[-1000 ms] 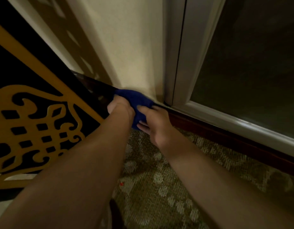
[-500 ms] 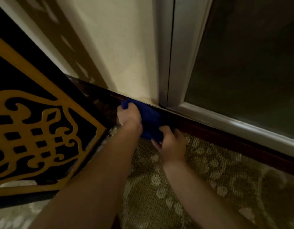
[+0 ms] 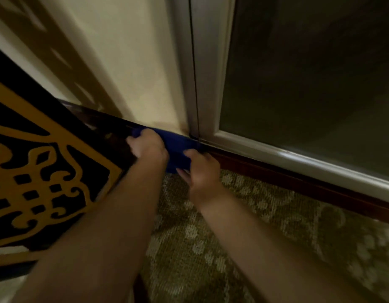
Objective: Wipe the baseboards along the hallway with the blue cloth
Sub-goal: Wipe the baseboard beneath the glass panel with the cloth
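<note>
The blue cloth [image 3: 178, 147] is spread against the dark red-brown baseboard [image 3: 287, 178] where the cream wall meets the silver door frame. My left hand [image 3: 148, 147] grips the cloth's left end, fingers curled over the baseboard's top. My right hand [image 3: 201, 169] holds the cloth's lower right part, fingers curled onto the fabric. Most of the cloth between the two hands shows; its edges under the hands are hidden.
A black screen with a gold cut-out pattern [image 3: 36, 182] stands close on the left, almost touching my left forearm. A silver door frame [image 3: 202, 73] with dark frosted glass [image 3: 309, 84] fills the right. Patterned olive carpet [image 3: 233, 248] covers the floor below.
Both hands and the cloth have slid right along the baseboard toward the door frame, and the cloth has been spread flatter between them.
</note>
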`<state>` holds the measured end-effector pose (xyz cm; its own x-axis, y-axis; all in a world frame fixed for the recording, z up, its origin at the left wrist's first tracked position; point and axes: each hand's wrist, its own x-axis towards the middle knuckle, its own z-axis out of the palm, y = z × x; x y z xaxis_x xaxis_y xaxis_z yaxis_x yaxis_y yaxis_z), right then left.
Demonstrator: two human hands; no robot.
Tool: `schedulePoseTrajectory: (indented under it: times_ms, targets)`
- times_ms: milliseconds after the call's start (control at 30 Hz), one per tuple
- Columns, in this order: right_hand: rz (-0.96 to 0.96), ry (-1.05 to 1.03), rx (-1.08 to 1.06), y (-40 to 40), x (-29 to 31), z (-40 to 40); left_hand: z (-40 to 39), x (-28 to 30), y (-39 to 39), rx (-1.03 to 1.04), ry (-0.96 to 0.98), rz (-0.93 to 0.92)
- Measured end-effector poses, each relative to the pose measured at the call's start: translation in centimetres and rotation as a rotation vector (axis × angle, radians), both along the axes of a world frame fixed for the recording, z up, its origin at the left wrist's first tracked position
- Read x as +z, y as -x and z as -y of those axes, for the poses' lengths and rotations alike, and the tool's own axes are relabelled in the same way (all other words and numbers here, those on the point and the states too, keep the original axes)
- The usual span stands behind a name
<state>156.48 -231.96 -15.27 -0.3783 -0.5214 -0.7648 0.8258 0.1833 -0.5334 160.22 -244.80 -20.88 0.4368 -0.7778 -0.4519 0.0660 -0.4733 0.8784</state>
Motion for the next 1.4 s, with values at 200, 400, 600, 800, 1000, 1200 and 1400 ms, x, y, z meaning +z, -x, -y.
schedulePoseTrajectory:
  times_ms: [200, 400, 600, 800, 1000, 1200, 1400]
  targets:
    - [-0.043, -0.093, -0.408, 1.8, -1.7, -5.8, -9.7, 1.4, 3.9, -0.254, 0.01, 0.053]
    - [0.02, 0.141, -0.058, 0.7, -1.7, -0.2, -1.9, 2.5, -0.3, -0.067, -0.07, -0.073]
    - [0.097, 0.046, -0.176, 2.8, -3.0, -2.4, -5.5, 0.9, 2.7, -0.036, -0.039, -0.105]
    - [-0.007, -0.154, -0.67, 9.0, -3.3, -11.5, -18.0, 0.3, 9.4, -0.34, -0.091, -0.136]
    - [-0.004, 0.043, -0.297, 4.3, -3.3, -6.4, -10.8, 1.6, 3.8, -0.184, -0.04, -0.112]
    - [-0.011, -0.088, -0.263, 6.0, -1.5, -7.0, -11.4, 1.4, 6.7, -0.032, -0.074, -0.079]
    - [-0.123, -0.305, -0.529, 14.8, -2.2, -19.3, -25.8, 1.9, 15.3, -0.376, -0.194, 0.014]
